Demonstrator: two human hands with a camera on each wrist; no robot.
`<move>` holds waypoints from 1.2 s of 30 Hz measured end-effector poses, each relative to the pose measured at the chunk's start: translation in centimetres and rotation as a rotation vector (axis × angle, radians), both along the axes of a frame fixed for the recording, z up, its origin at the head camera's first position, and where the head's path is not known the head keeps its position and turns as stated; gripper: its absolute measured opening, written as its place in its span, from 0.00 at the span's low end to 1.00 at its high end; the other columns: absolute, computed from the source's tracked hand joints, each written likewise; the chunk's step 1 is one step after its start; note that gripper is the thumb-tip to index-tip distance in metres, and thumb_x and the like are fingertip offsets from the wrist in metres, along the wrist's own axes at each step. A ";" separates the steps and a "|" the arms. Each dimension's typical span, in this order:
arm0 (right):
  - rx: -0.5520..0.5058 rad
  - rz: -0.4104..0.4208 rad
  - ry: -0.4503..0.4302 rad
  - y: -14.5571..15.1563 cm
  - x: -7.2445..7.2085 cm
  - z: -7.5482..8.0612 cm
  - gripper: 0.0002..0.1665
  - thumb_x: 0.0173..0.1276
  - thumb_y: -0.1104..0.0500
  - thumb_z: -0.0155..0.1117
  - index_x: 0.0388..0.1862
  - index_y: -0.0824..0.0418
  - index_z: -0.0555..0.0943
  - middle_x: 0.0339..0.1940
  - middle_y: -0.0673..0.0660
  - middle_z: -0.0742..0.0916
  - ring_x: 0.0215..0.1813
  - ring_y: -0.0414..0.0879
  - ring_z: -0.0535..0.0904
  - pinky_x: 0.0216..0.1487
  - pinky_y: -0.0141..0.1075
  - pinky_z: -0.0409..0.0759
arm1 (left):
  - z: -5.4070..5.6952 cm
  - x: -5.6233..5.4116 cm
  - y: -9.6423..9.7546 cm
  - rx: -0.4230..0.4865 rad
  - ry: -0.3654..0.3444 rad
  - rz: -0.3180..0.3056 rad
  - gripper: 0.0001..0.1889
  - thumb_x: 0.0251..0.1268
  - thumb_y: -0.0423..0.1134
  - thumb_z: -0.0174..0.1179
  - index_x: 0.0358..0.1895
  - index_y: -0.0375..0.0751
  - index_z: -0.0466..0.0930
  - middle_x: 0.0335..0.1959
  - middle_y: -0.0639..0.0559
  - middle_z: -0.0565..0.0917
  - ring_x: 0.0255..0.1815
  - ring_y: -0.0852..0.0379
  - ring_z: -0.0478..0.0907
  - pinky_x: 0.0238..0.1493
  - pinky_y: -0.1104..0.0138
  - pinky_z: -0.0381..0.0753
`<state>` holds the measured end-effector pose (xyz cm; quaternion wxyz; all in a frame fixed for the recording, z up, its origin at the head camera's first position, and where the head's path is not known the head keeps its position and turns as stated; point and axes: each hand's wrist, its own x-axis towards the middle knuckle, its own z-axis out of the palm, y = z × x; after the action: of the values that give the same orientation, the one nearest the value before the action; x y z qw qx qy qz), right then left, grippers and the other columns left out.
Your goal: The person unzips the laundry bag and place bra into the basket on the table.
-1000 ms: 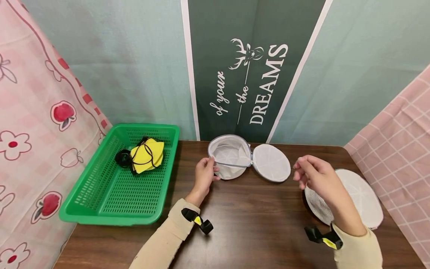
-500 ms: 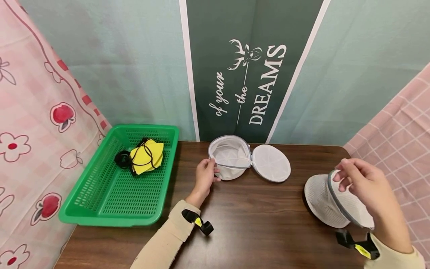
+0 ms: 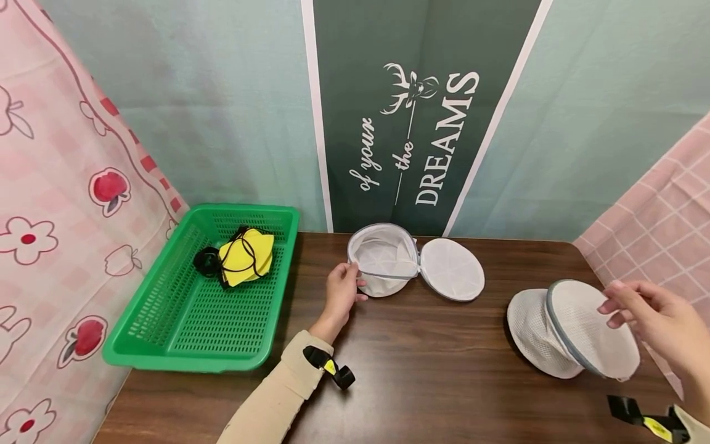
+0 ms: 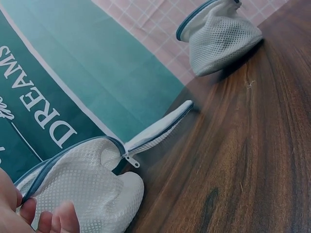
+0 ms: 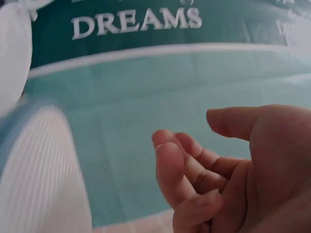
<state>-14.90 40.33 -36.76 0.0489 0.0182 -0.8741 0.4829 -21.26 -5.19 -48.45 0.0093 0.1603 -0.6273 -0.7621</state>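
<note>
In the head view, my left hand (image 3: pixel 339 295) pinches the rim of a white mesh laundry bag (image 3: pixel 383 287) between thumb and fingers. This bag stands with its mouth unzipped, and its round lid (image 3: pixel 452 270) lies folded out to the right. The left wrist view shows the thumb and fingers at the grey-blue edge of the mesh bag (image 4: pixel 82 189). On the right, a second mesh laundry bag (image 3: pixel 535 336) has its round lid (image 3: pixel 596 333) tilted toward the right. Beside that lid hovers my right hand (image 3: pixel 662 324), its fingers loosely bent around nothing (image 5: pixel 209 179).
A green plastic basket (image 3: pixel 261 361) stands at the left of the brown wooden table (image 3: pixel 432 382). Inside it lie a yellow folded item (image 3: pixel 246 259) with black cords and a black round thing (image 3: pixel 207 262). Curtains (image 3: pixel 255 111) hang behind and at both sides.
My right hand has moved right, across the second bag to the far side of its lid. That lid now stands tilted up, away from the bag's body. The left hand keeps its place.
</note>
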 end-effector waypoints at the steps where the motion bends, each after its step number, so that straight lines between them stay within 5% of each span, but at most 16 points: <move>1: 0.010 -0.010 0.011 0.5 0.0 -0.3 0.20 0.82 0.61 0.51 0.36 0.40 0.83 0.25 0.39 0.87 0.24 0.36 0.81 0.18 0.32 0.67 | 0.0 0.0 0.0 -0.003 0.003 0.000 0.14 0.80 0.40 0.50 0.40 0.29 0.76 0.39 0.44 0.78 0.34 0.52 0.81 0.18 0.71 0.81; 11: 0.056 -0.146 0.025 5.0 0.0 -3.8 0.19 0.80 0.61 0.54 0.32 0.37 0.80 0.26 0.27 0.83 0.26 0.29 0.75 0.18 0.29 0.68 | 0.0 0.2 0.0 0.000 0.002 0.003 0.14 0.80 0.39 0.50 0.40 0.30 0.76 0.39 0.43 0.78 0.33 0.53 0.81 0.17 0.71 0.81; 12: 0.099 -0.159 0.002 5.4 -0.1 -4.0 0.15 0.80 0.59 0.54 0.34 0.43 0.81 0.27 0.26 0.81 0.27 0.27 0.73 0.18 0.29 0.69 | 0.0 0.2 0.0 0.001 0.003 0.003 0.13 0.80 0.39 0.50 0.39 0.31 0.76 0.39 0.43 0.78 0.33 0.52 0.81 0.17 0.71 0.81; 14: 0.208 -0.158 -0.058 6.2 -0.4 -4.4 0.13 0.81 0.57 0.51 0.43 0.59 0.82 0.28 0.39 0.85 0.27 0.24 0.68 0.20 0.29 0.70 | 0.1 0.2 0.0 0.002 0.003 0.004 0.13 0.80 0.40 0.50 0.39 0.31 0.76 0.39 0.44 0.78 0.33 0.52 0.81 0.17 0.71 0.81; 17: 0.361 -0.102 -0.184 7.3 -0.7 -5.2 0.28 0.83 0.54 0.44 0.56 0.83 0.70 0.36 0.68 0.84 0.31 0.20 0.64 0.23 0.29 0.72 | 0.1 0.2 0.1 0.003 0.000 -0.001 0.14 0.80 0.40 0.50 0.40 0.30 0.75 0.39 0.44 0.78 0.33 0.52 0.81 0.18 0.71 0.81; 20: 0.405 -0.028 -0.282 8.2 -0.8 -6.2 0.36 0.85 0.51 0.39 0.61 0.90 0.61 0.47 0.88 0.75 0.33 0.19 0.65 0.26 0.28 0.73 | 0.1 0.2 0.1 0.007 -0.005 -0.009 0.14 0.80 0.40 0.50 0.40 0.30 0.75 0.40 0.43 0.78 0.34 0.52 0.81 0.18 0.70 0.82; 23: 0.372 -0.019 -0.309 8.5 -0.6 -6.7 0.34 0.85 0.50 0.40 0.60 0.85 0.69 0.41 0.79 0.81 0.32 0.22 0.68 0.28 0.27 0.73 | 0.1 0.1 0.1 0.009 -0.001 -0.011 0.14 0.80 0.40 0.50 0.40 0.30 0.75 0.40 0.43 0.78 0.34 0.51 0.81 0.18 0.70 0.82; 26: 0.293 -0.025 -0.298 8.5 -0.5 -6.7 0.20 0.85 0.50 0.42 0.49 0.54 0.83 0.32 0.56 0.82 0.30 0.29 0.69 0.26 0.31 0.72 | 0.2 0.1 0.1 0.015 0.003 -0.009 0.13 0.80 0.39 0.50 0.40 0.30 0.75 0.40 0.43 0.78 0.34 0.52 0.81 0.18 0.71 0.81; 29: 0.253 -0.029 -0.291 8.4 -0.4 -6.6 0.17 0.85 0.51 0.43 0.35 0.38 0.76 0.27 0.44 0.75 0.28 0.36 0.69 0.24 0.34 0.69 | 0.2 0.1 0.1 0.015 0.008 -0.006 0.13 0.80 0.39 0.50 0.40 0.30 0.75 0.40 0.43 0.78 0.33 0.52 0.81 0.18 0.70 0.82; 34: 0.325 -0.030 -0.307 8.0 -0.6 -6.6 0.27 0.85 0.49 0.39 0.35 0.67 0.75 0.22 0.48 0.72 0.24 0.40 0.66 0.22 0.35 0.66 | 0.1 0.1 0.1 0.008 0.016 -0.005 0.13 0.80 0.39 0.50 0.40 0.31 0.75 0.39 0.43 0.78 0.33 0.53 0.81 0.18 0.70 0.82; 36: 0.332 -0.024 -0.313 8.0 -0.5 -6.8 0.28 0.85 0.49 0.39 0.34 0.69 0.75 0.20 0.50 0.71 0.22 0.42 0.66 0.20 0.36 0.64 | 0.0 0.1 0.2 0.011 0.013 -0.004 0.13 0.80 0.39 0.50 0.40 0.31 0.76 0.39 0.44 0.78 0.33 0.52 0.81 0.18 0.70 0.82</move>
<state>-15.42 48.29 -43.58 -0.0852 -0.0593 -0.9387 0.3288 -21.11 -5.03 -48.43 0.0108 0.1542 -0.6232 -0.7667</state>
